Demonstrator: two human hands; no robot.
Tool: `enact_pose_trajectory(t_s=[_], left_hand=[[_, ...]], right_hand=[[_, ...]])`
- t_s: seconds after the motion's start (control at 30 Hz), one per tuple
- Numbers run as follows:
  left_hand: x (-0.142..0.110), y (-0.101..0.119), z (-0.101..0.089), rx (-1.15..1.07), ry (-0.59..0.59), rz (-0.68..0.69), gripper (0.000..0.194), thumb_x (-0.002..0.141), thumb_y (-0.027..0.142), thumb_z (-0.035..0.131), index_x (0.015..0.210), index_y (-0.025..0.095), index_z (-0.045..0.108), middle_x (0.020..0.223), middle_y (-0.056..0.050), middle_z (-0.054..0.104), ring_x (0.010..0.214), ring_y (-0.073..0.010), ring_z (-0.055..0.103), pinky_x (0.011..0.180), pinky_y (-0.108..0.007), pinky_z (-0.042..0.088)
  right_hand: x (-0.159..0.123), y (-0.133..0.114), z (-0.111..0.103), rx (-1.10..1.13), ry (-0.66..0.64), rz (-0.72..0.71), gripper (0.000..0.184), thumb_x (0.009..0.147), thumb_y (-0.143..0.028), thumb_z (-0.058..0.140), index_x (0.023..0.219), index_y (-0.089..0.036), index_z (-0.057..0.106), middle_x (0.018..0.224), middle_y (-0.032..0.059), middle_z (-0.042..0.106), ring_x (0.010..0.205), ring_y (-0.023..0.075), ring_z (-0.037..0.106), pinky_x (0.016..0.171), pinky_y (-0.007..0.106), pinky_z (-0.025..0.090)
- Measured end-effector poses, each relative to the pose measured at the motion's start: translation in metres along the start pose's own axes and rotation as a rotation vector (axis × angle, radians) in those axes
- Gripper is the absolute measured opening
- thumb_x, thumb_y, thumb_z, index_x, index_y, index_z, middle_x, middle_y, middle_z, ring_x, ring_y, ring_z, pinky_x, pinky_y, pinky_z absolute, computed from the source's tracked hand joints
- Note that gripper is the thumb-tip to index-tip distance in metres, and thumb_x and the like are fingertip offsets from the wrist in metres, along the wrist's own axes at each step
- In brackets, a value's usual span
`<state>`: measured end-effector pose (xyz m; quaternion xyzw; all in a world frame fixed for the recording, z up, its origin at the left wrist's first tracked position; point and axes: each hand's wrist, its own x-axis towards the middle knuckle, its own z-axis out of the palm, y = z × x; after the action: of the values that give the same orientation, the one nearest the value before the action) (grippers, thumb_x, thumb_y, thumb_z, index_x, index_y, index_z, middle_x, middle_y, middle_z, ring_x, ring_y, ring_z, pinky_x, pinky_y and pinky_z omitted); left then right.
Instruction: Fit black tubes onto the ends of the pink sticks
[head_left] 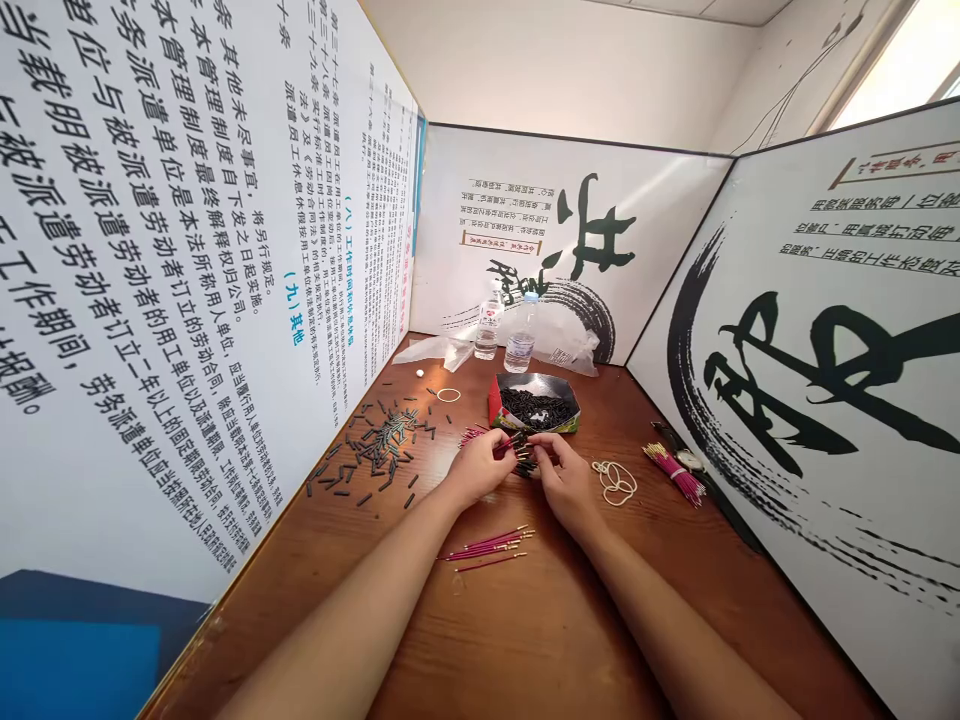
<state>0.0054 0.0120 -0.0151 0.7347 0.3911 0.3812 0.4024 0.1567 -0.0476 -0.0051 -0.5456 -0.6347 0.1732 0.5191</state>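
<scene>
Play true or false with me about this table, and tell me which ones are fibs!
1. The left hand holds thin pink wires. True.
2. The scattered black pieces lie to the right of both hands. False: they lie to the left.
3. Two bottles stand behind the box of black pieces. True.
4. The right hand is picking up the watch. False: the right hand is close to the left hand, and the watch lies farther right.
5. Some loose wires lie on the table between the forearms. True.
</scene>
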Motion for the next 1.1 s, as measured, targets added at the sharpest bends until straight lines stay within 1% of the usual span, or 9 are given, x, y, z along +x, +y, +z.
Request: enact_pose_trajectory(t_s=[0.17, 0.37, 0.57, 0.83, 0.93, 1.1], left_hand=[[-0.001, 0.003, -0.002, -0.005, -0.010, 0.008, 0.008, 0.077, 0.022, 0.052, 0.077, 0.017, 0.058, 0.072, 0.000, 0.062, 0.067, -0.0130, 0.055, 0.063, -0.023, 0.044], [0.000, 0.005, -0.003, -0.015, -0.027, 0.024, 0.008, 0.077, 0.021, 0.049, 0.076, 0.017, 0.056, 0.072, 0.000, 0.061, 0.067, -0.0126, 0.054, 0.062, -0.022, 0.043], [-0.002, 0.008, -0.005, 0.008, -0.032, 0.014, 0.008, 0.076, 0.022, 0.053, 0.075, 0.017, 0.058, 0.071, 0.000, 0.062, 0.066, -0.0125, 0.054, 0.063, -0.022, 0.043], [-0.002, 0.008, -0.005, 0.027, -0.045, -0.003, 0.010, 0.075, 0.025, 0.056, 0.077, 0.016, 0.061, 0.070, 0.000, 0.062, 0.066, -0.0131, 0.054, 0.063, -0.023, 0.044], [-0.002, 0.010, -0.006, 0.026, -0.038, -0.007, 0.010, 0.076, 0.025, 0.055, 0.076, 0.016, 0.061, 0.070, 0.000, 0.062, 0.066, -0.0133, 0.054, 0.063, -0.023, 0.044], [-0.002, 0.011, -0.006, 0.017, -0.031, 0.002, 0.010, 0.077, 0.024, 0.054, 0.075, 0.016, 0.060, 0.070, -0.001, 0.063, 0.066, -0.0133, 0.054, 0.063, -0.023, 0.044]], right_hand=[[0.001, 0.001, 0.000, 0.042, 0.014, 0.010, 0.022, 0.090, -0.033, 0.049, 0.102, -0.020, 0.061, 0.089, 0.0059, 0.070, 0.077, 0.0191, 0.064, 0.071, 0.030, 0.051], [0.001, 0.003, 0.000, 0.059, -0.010, 0.009, 0.021, 0.091, -0.033, 0.048, 0.104, -0.021, 0.059, 0.093, 0.0059, 0.069, 0.081, 0.0191, 0.064, 0.075, 0.031, 0.049], [0.001, 0.003, 0.000, 0.067, -0.012, 0.023, 0.022, 0.091, -0.034, 0.048, 0.105, -0.020, 0.059, 0.090, 0.0051, 0.068, 0.078, 0.0184, 0.063, 0.072, 0.030, 0.049], [0.000, -0.001, 0.000, 0.050, -0.009, 0.018, 0.023, 0.092, -0.034, 0.046, 0.104, -0.020, 0.059, 0.090, 0.0057, 0.068, 0.079, 0.0188, 0.063, 0.074, 0.030, 0.050], [0.000, -0.003, -0.001, 0.033, -0.014, 0.022, 0.024, 0.092, -0.033, 0.045, 0.105, -0.019, 0.059, 0.088, 0.0057, 0.069, 0.077, 0.0188, 0.063, 0.072, 0.030, 0.050], [0.000, -0.004, -0.001, 0.033, -0.007, 0.012, 0.023, 0.091, -0.034, 0.046, 0.104, -0.019, 0.059, 0.090, 0.0063, 0.069, 0.079, 0.0193, 0.064, 0.074, 0.030, 0.050]])
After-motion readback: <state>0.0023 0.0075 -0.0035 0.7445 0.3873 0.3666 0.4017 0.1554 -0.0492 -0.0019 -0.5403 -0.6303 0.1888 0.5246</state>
